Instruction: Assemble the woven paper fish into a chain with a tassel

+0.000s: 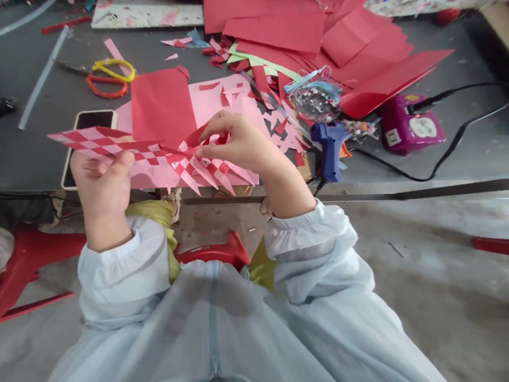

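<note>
- Gripping the left half of the woven paper (149, 153) with the left hand (106, 186): closed, fingers curled underneath, thumb laid along the near face.
- Pinching a red strip at the fringed right part of the woven paper between thumb and forefinger of the right hand (236, 141): nearly closed, remaining fingers bent.
- Held over the near part of the grey table (479, 140): the woven paper, checkered red and pink, tapering to a point on the left, with loose strips splayed out on the right.
- Beneath the woven paper, showing on both sides of it: a pink sheet (203, 93).
- Just beyond the woven paper, flat on the pink: a red sheet (164, 104).
- Under the left end of the woven paper, partly covered: a phone (94, 118) with a pale rim.
- Beyond the left half of the woven paper: scissors (90, 73) with yellow and red handles.
- Farther left of the woven paper: a clear stick (44, 78).
- Right of the woven paper: a blue glue gun (329, 150), then a purple box (411, 125) with a black plug in it.
- Beyond the woven paper, to the right: paper scraps (283, 125) and a clear dish (314, 104) of small pieces.
- Farthest beyond the woven paper: a pile of red paper (274, 31).
</note>
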The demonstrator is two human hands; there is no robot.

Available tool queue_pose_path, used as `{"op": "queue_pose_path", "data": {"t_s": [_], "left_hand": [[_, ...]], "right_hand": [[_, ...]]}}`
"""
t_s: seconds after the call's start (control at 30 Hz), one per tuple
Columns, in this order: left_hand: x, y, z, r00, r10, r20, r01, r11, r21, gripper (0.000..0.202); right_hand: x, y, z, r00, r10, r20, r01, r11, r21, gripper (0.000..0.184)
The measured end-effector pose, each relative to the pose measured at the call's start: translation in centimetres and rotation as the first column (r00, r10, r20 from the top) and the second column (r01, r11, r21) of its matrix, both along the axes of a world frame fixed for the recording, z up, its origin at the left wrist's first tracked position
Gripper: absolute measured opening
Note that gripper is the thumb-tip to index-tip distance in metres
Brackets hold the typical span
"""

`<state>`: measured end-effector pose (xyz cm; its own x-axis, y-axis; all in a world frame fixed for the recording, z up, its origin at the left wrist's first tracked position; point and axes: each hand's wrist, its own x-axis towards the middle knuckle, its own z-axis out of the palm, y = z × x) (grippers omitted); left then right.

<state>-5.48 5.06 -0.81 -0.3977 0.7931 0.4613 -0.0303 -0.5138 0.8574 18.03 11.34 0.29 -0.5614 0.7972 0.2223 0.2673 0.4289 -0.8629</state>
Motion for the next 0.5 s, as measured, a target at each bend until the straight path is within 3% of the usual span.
{"op": "queue_pose_path", "data": {"t_s": [0.17, 0.5], "left_hand": [[0.31, 0.04, 0.34, 1.0, -0.003, 0.029, 0.003, 1.0, 0.01, 0.05], [0.0, 0.1, -0.12, 0.999, 0.042, 0.012, -0.042, 0.999, 0.022, 0.056]], "right_hand": [[-0.19, -0.09, -0.09, 0.996, -0.085, -0.03, 0.083, 0.995, -0.052, 0.018], [0.22, -0.73, 0.29, 0.999, 0.004, -0.05, -0.003, 1.0, 0.02, 0.016]]}}
